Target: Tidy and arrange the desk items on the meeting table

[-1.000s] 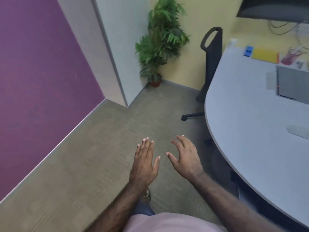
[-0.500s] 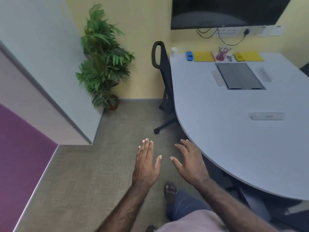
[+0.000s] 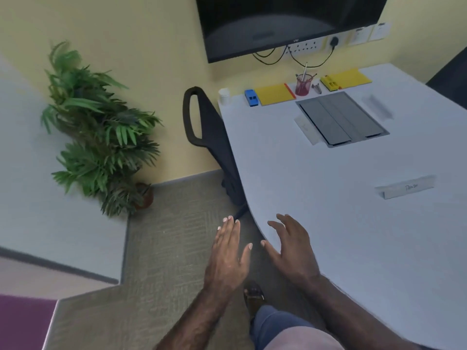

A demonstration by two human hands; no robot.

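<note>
Smooth matt table (image 3: 316, 198) under my view, rough woven carpet (image 3: 164, 248) below, glossy screen (image 3: 278, 18), translucent plastic pen cup (image 3: 302, 85).

Yellow wall (image 3: 156, 34), carpet floor (image 3: 164, 248), potted plant (image 3: 101, 137), black chair (image 3: 214, 137), mounted screen (image 3: 278, 18).

I log a pale grey table (image 3: 328, 198), two yellow pads (image 3: 274, 94), a blue stapler (image 3: 251, 98), a pink pen cup (image 3: 302, 85), a black chair (image 3: 214, 137), green plant (image 3: 101, 137), and a weave-patterned beige carpet (image 3: 161, 261).

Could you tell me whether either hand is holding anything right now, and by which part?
Nothing is held: the left hand and right hand are both open and empty.
</note>
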